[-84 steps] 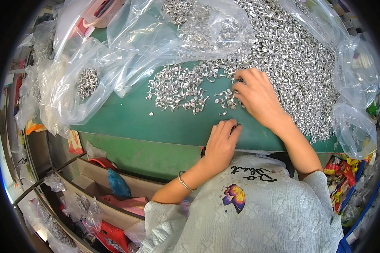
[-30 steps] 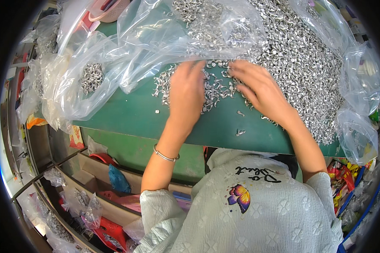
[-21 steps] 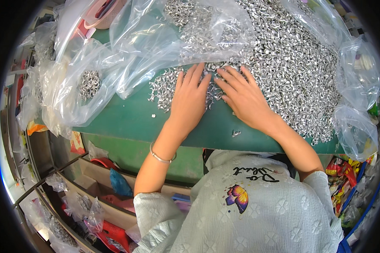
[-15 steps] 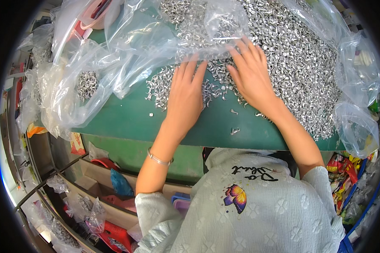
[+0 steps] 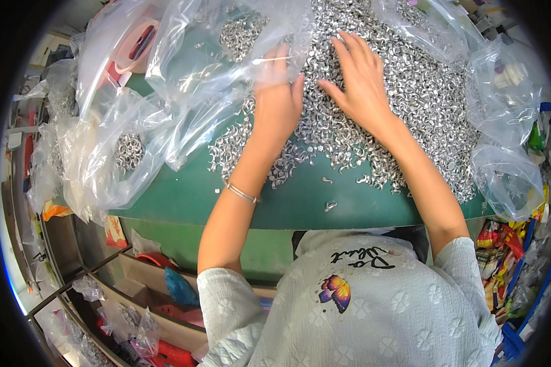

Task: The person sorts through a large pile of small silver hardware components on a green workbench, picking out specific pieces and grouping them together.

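On the green worktop (image 5: 177,192), small curved silver metal pieces (image 5: 434,116) lie mostly in one broad heap, centre to right. Right hand (image 5: 362,82): at the heap, fingers spread, grip released, nothing seen pinched. Left hand (image 5: 277,104): fingers reach beneath clear plastic film (image 5: 214,101); cannot tell whether its grip holds anything. Progress, as judged: handling under way, bulk massed together; a looser patch at left adjoins the heap, and a few stray pieces (image 5: 330,206) lie apart near the front edge. Overall share done: cannot tell.
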{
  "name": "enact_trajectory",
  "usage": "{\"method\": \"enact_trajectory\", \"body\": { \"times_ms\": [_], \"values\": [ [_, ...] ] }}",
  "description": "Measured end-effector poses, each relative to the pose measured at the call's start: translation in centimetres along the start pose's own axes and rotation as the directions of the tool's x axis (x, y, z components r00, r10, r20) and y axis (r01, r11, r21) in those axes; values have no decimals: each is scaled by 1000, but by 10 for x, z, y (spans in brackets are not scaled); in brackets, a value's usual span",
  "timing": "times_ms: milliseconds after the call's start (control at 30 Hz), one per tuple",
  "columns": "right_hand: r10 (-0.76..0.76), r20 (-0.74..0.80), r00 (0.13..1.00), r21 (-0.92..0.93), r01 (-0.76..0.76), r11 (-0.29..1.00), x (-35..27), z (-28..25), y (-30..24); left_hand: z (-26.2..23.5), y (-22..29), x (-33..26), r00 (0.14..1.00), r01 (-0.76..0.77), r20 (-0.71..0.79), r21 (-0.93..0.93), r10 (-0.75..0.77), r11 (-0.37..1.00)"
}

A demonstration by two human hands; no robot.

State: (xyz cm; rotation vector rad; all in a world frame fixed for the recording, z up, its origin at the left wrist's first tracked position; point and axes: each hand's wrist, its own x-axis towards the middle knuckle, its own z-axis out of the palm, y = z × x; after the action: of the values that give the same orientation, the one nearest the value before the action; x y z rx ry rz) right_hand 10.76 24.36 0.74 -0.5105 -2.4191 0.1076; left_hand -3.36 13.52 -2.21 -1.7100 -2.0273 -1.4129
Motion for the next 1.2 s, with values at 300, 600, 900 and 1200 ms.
{"method": "enact_trajectory", "body": {
  "times_ms": [300, 600, 900, 1200],
  "values": [
    [-118, 115, 986, 61, 112, 992, 20, 21, -6, 0, -23, 24, 948, 156, 271, 49, -164, 986],
    [-124, 65, 990, 78, 119, 990, 19, 24, -6, -13, -18, 25, 944, 110, 318, -38, -92, 993],
    [-153, 152, 977, 122, 135, 983, 5, 17, -10, -23, -12, 1, 953, 48, 303, -102, -15, 994],
    [-222, 209, 953, 335, 143, 931, -26, -2, -39, -49, 13, -32, 937, 19, 349, 17, -24, 1000]
  ]
}}
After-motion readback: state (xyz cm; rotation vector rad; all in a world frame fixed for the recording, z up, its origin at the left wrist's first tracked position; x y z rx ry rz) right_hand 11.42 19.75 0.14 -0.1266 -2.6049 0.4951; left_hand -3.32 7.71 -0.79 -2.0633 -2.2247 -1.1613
